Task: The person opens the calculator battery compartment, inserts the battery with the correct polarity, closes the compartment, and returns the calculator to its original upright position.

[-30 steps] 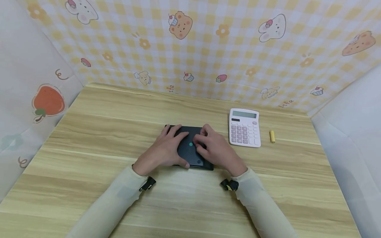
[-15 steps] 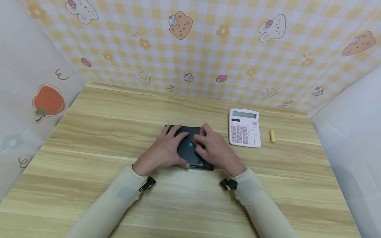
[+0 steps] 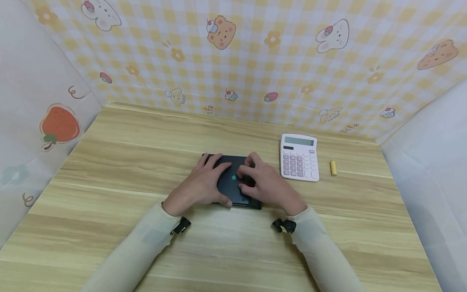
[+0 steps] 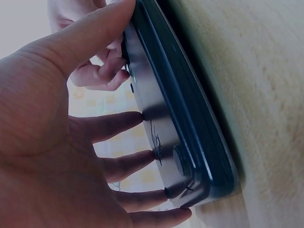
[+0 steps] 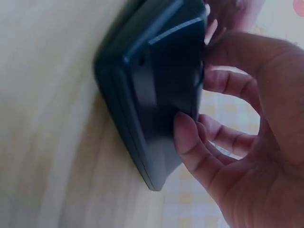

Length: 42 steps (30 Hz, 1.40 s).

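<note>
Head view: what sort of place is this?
Probably a small tabletop work booth, judging by the wood-grain table, the yellow-checked backdrop with cartoon animals behind it, and pale panels on both sides.

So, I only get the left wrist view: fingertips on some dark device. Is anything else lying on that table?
Observer: Yes, the head view shows a pale calculator to the right of the dark device.
Visitor: Oh! And is there anything beyond it?
Observer: A small yellow cylinder lies further right, not touching the calculator.
Visitor: Funny. My picture cuts off at the hand; are the person's arms bare?
Observer: No, pale sleeves run down both arms to about the wrists.
</note>
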Each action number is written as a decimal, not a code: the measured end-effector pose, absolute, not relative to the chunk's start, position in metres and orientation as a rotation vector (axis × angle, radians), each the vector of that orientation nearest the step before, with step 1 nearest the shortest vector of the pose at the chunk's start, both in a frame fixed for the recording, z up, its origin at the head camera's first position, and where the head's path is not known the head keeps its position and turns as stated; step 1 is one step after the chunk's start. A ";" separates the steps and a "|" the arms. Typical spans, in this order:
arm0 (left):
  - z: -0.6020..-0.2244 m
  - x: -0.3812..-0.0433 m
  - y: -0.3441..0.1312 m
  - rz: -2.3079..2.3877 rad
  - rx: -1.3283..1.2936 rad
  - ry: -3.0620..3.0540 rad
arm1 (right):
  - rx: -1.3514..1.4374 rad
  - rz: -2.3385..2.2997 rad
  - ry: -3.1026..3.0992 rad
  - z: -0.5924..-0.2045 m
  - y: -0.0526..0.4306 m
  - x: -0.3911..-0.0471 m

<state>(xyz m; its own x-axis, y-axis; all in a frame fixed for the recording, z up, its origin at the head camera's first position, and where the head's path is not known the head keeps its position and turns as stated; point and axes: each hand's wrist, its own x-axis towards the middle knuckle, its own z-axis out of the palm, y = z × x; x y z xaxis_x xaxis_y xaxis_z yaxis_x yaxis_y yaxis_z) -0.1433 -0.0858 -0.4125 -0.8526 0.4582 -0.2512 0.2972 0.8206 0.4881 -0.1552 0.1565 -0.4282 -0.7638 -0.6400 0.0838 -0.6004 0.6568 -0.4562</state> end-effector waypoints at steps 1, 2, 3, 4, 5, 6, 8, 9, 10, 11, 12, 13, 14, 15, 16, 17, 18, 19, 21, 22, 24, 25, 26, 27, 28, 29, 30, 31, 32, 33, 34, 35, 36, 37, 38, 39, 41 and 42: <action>-0.413 -0.143 -0.086 0.629 0.569 2.643 | -1.036 -0.725 2.767 -0.427 0.158 -0.155; -0.413 -0.143 -0.086 0.633 0.569 2.642 | -1.029 -0.729 2.754 -0.427 0.159 -0.156; -0.413 -0.143 -0.086 0.636 0.569 2.642 | -1.022 -0.735 2.740 -0.426 0.160 -0.156; -0.413 -0.143 -0.086 0.640 0.568 2.640 | -1.020 -0.747 2.725 -0.425 0.161 -0.156; -0.413 -0.143 -0.086 0.644 0.568 2.639 | -1.018 -0.759 2.711 -0.424 0.162 -0.157; -0.413 -0.143 -0.087 0.647 0.569 2.638 | -1.016 -0.770 2.698 -0.424 0.163 -0.157; -0.413 -0.143 -0.087 0.651 0.570 2.637 | -1.016 -0.787 2.683 -0.423 0.164 -0.157; -0.413 -0.143 -0.087 0.652 0.571 2.637 | -1.015 -0.795 2.677 -0.422 0.165 -0.157; -0.413 -0.143 -0.087 0.653 0.572 2.636 | -1.017 -0.802 2.673 -0.422 0.165 -0.157; -0.413 -0.143 -0.087 0.653 0.574 2.636 | -1.015 -0.806 2.671 -0.422 0.166 -0.157; -0.413 -0.143 -0.087 0.654 0.574 2.636 | -1.014 -0.807 2.672 -0.422 0.166 -0.157; -0.413 -0.144 -0.087 0.653 0.574 2.636 | -1.013 -0.808 2.673 -0.422 0.166 -0.157; -0.413 -0.144 -0.087 0.651 0.574 2.635 | -1.009 -0.808 2.675 -0.422 0.166 -0.157; -0.413 -0.144 -0.087 0.652 0.574 2.635 | -1.006 -0.807 2.678 -0.422 0.166 -0.157; -0.413 -0.144 -0.087 0.652 0.574 2.634 | -1.004 -0.806 2.683 -0.422 0.166 -0.157; -0.413 -0.144 -0.087 0.651 0.573 2.634 | -0.997 -0.805 2.689 -0.422 0.166 -0.157; -0.413 -0.144 -0.087 0.651 0.573 2.634 | -0.991 -0.802 2.697 -0.422 0.165 -0.157; -0.413 -0.144 -0.087 0.650 0.573 2.634 | -0.983 -0.796 2.705 -0.421 0.165 -0.157; -0.413 -0.144 -0.087 0.647 0.573 2.634 | -0.973 -0.779 2.727 -0.420 0.165 -0.157; -0.413 -0.144 -0.087 0.645 0.574 2.634 | -0.970 -0.770 2.736 -0.420 0.165 -0.157; -0.413 -0.144 -0.087 0.642 0.574 2.636 | -0.963 -0.746 2.755 -0.420 0.165 -0.157; -0.413 -0.144 -0.087 0.641 0.574 2.635 | -0.964 -0.735 2.764 -0.420 0.165 -0.157; -0.413 -0.144 -0.087 0.642 0.574 2.635 | -0.964 -0.726 2.771 -0.420 0.165 -0.157; -0.413 -0.144 -0.087 0.642 0.574 2.635 | -0.964 -0.716 2.777 -0.420 0.166 -0.157; -0.413 -0.144 -0.087 0.643 0.574 2.635 | -0.966 -0.708 2.782 -0.420 0.166 -0.158; -0.413 -0.144 -0.087 0.644 0.573 2.634 | -0.969 -0.701 2.785 -0.420 0.166 -0.158; -0.412 -0.144 -0.087 0.643 0.573 2.634 | -0.975 -0.698 2.787 -0.420 0.166 -0.158; -0.412 -0.144 -0.087 0.642 0.573 2.634 | -0.981 -0.698 2.787 -0.420 0.166 -0.158; -0.413 -0.144 -0.087 0.641 0.573 2.635 | -0.985 -0.698 2.786 -0.420 0.166 -0.158; -0.413 -0.144 -0.087 0.639 0.574 2.637 | -0.990 -0.700 2.785 -0.420 0.166 -0.158; -0.413 -0.144 -0.087 0.637 0.575 2.638 | -0.995 -0.703 2.785 -0.420 0.166 -0.158; -0.413 -0.144 -0.087 0.636 0.576 2.639 | -1.001 -0.707 2.785 -0.420 0.166 -0.158; -0.413 -0.144 -0.087 0.635 0.578 2.640 | -1.006 -0.712 2.786 -0.420 0.166 -0.158; -0.413 -0.144 -0.087 0.634 0.579 2.641 | -1.009 -0.714 2.788 -0.420 0.166 -0.158; -0.413 -0.144 -0.087 0.635 0.580 2.641 | -1.012 -0.717 2.791 -0.421 0.166 -0.158; -0.413 -0.144 -0.087 0.636 0.580 2.641 | -1.016 -0.721 2.793 -0.421 0.166 -0.158; -0.413 -0.144 -0.087 0.640 0.581 2.639 | -1.026 -0.733 2.795 -0.420 0.166 -0.157; -0.413 -0.144 -0.087 0.642 0.581 2.639 | -1.028 -0.739 2.796 -0.420 0.166 -0.157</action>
